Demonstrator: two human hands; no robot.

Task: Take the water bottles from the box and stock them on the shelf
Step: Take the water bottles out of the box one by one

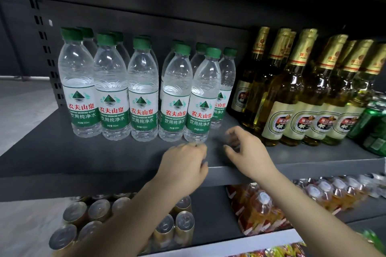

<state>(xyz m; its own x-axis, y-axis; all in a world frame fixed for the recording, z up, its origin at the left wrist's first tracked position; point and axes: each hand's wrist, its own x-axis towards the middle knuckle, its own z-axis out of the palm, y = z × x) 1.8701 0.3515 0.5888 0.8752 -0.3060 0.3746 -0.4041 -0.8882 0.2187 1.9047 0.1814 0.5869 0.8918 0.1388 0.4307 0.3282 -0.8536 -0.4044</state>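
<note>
The water bottles (pixel 144 89) stand upright in two rows on the grey shelf (pixel 83 158), at its left part, front labels facing near; the rightmost front bottle (pixel 203 98) stands slightly nearer than its neighbours. Beer bottles (pixel 296 94) fill the right part. The left hand (pixel 183 165) hovers just near of that rightmost bottle, fingers loosely curled and holding nothing. The right hand (pixel 244 148) is beside it, fingers relaxed and spread, also empty. The box is out of view. Judged step: placement of a bottle is complete and both hands are free. The next move probably calls for reaching to the box, gripping further bottles, and setting them in the bare gap beside the beer bottles.
</note>
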